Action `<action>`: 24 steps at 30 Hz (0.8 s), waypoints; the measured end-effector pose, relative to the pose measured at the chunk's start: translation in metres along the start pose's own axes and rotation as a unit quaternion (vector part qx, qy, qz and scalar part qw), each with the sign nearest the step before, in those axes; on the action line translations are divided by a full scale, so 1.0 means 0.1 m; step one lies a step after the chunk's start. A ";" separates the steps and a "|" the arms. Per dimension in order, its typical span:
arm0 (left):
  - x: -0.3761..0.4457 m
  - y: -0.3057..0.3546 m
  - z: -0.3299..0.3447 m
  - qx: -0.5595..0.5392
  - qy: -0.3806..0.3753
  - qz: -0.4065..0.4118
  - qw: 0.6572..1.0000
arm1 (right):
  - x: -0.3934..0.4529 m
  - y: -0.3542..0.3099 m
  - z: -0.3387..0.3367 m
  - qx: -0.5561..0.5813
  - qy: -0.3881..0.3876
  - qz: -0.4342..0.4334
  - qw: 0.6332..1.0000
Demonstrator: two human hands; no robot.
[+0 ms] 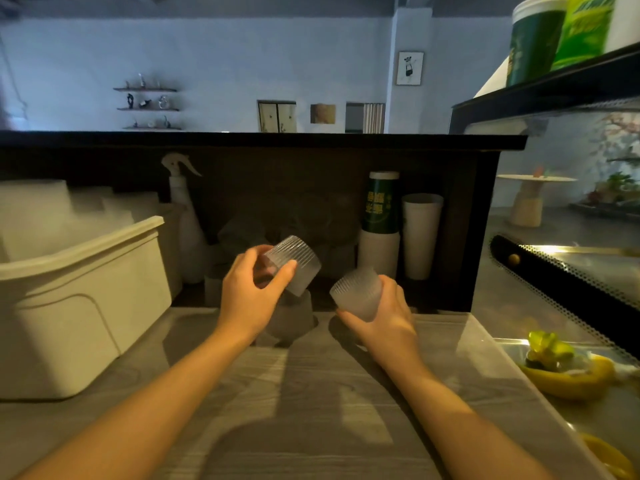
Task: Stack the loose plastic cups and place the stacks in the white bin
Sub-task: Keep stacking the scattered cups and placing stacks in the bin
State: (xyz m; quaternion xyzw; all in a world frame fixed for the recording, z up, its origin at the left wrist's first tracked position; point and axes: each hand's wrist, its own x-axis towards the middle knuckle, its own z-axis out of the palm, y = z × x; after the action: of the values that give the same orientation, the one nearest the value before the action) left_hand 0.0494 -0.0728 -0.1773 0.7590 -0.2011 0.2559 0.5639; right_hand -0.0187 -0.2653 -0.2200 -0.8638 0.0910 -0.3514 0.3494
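Above the counter (311, 393), each hand grips one ribbed cup, left hand (247, 292) on left cup (296, 263), right hand (388, 313) on right cup (356, 294); nesting next, probably needing mouths aligned.

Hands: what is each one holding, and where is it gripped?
Each holds one ribbed plastic cup by its side wall. The left hand grips the upper cup; the right hand grips the lower cup.

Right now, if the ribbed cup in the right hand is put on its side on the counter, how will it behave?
The ribbed cup looks round and tapered, so it would probably roll in a curve. Its thin frosted plastic suggests it is light and easily nudged. The ribs likely help the right hand hold it.
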 end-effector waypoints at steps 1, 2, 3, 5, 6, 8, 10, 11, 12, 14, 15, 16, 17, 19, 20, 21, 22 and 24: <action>-0.04 0.01 -0.05 -0.016 -0.008 -0.005 1.000 | -0.02 -0.02 0.00 -0.013 -0.011 -0.020 1.000; -0.08 0.03 -0.11 -0.033 -0.013 -0.013 0.999 | -0.02 -0.03 0.00 -0.028 -0.024 -0.038 0.999; -0.12 0.05 -0.15 -0.047 -0.018 -0.017 0.999 | -0.03 -0.05 0.00 -0.043 -0.036 -0.056 0.997; -0.20 0.10 -0.20 -0.070 -0.026 -0.005 0.997 | -0.05 -0.09 -0.01 -0.069 -0.054 -0.083 0.993; -0.23 0.12 -0.22 -0.079 -0.032 0.005 0.996 | -0.05 -0.12 -0.02 -0.077 -0.060 -0.097 0.991; -0.27 0.14 -0.22 -0.083 -0.047 0.025 0.995 | -0.07 -0.17 -0.03 -0.091 -0.071 -0.123 0.986; -0.30 0.10 -0.19 -0.068 -0.068 0.049 0.994 | -0.09 -0.22 -0.04 -0.107 -0.086 -0.150 0.979; -0.30 0.08 -0.18 -0.056 -0.079 0.061 0.993 | -0.10 -0.24 -0.04 -0.112 -0.092 -0.160 0.977; -0.32 0.07 -0.16 -0.046 -0.089 0.071 0.992 | -0.12 -0.25 -0.04 -0.113 -0.098 -0.164 0.975; -0.34 0.07 -0.15 -0.024 -0.101 0.095 0.990 | -0.15 -0.27 -0.05 -0.110 -0.106 -0.170 0.973; -0.35 0.08 -0.14 -0.006 -0.102 0.109 0.989 | -0.16 -0.28 -0.06 -0.108 -0.107 -0.175 0.973; -0.35 0.08 -0.14 0.013 -0.099 0.121 0.988 | -0.17 -0.29 -0.07 -0.105 -0.104 -0.181 0.972; -0.34 0.08 -0.14 0.031 -0.093 0.129 0.987 | -0.18 -0.30 -0.07 -0.105 -0.100 -0.190 0.971; -0.35 0.09 -0.14 0.054 -0.091 0.139 0.985 | -0.19 -0.31 -0.06 -0.109 -0.098 -0.202 0.968; -0.36 0.09 -0.13 0.060 -0.098 0.144 0.983 | -0.20 -0.31 -0.04 -0.112 -0.097 -0.206 0.967; -0.40 0.09 -0.10 0.066 -0.109 0.146 0.981 | -0.21 -0.31 -0.02 -0.113 -0.093 -0.213 0.966; -0.44 0.10 -0.06 0.079 -0.121 0.146 0.979 | -0.23 -0.30 -0.01 -0.111 -0.086 -0.222 0.965; -0.53 0.12 0.03 0.147 -0.127 0.152 0.969 | -0.25 -0.30 0.00 -0.105 -0.083 -0.226 0.965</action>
State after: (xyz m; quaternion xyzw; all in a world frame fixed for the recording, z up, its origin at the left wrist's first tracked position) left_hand 0.0011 -0.0784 -0.2011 0.8205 -0.3444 0.2670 0.3701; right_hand -0.0399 -0.2329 -0.2133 -0.9201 -0.0999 -0.3365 0.1740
